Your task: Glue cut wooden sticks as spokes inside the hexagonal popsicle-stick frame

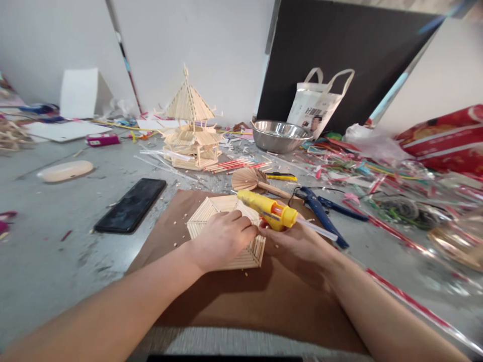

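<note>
A polygonal panel of pale wooden sticks (206, 221) lies on a brown sheet (241, 306). My left hand (222, 239) rests over its middle, fingers curled in and closed; what they pinch, if anything, is hidden. Wrapped round a yellow hot glue gun (264, 208) is my right hand (294, 244), just right of the panel. The gun's tip points left, above the panel's far side, and a clear glue stick (319, 230) juts from its rear. Small wooden bits lie scattered around the panel.
Behind stands a pagoda model made of sticks (192, 133). A phone (132, 205) lies left; blue-handled pliers (320, 213), a yellow cutter (281, 177) and a fan-shaped item (247, 179) lie right. Farther back are a metal bowl (279, 138) and a white bag (317, 105).
</note>
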Demonstrator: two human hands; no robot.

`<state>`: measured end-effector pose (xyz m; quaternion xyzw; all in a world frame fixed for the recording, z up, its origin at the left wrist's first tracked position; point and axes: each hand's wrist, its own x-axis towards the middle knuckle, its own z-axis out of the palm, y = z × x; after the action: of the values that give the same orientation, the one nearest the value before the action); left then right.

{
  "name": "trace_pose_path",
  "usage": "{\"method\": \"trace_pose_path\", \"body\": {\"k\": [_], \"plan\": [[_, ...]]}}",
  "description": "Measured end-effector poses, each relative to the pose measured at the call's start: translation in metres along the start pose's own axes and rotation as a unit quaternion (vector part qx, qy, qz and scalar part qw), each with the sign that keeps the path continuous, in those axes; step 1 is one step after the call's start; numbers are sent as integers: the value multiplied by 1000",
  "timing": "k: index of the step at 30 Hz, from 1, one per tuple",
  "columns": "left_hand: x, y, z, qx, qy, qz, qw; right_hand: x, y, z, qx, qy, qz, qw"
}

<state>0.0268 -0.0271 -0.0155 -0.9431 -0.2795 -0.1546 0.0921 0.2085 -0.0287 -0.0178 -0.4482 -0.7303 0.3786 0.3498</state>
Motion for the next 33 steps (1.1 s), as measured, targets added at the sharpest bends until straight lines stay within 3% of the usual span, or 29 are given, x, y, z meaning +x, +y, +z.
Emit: {"method": "trace_pose_path", "body": {"k": [3, 7, 11, 21, 27, 33], "plan": [[0, -5, 3, -28, -11, -34, 999, 2, -2, 0, 2, 11, 14, 1000], [-1, -24, 4, -94, -83, -185, 975, 7, 0, -7, 28, 95, 56, 993], [-3, -41, -2, -149, -109, -243, 952, 12, 6, -16, 41, 153, 86, 984], [0, -38, -9, -227, -257, -246, 907, 14, 4, -16, 43, 183, 93, 978], [0, -40, -11, -252, -278, -221, 900, 14, 4, -16, 49, 191, 107, 975], [-2, -41, -10, -245, -262, -215, 908, 14, 4, -15, 46, 188, 107, 975]]}}
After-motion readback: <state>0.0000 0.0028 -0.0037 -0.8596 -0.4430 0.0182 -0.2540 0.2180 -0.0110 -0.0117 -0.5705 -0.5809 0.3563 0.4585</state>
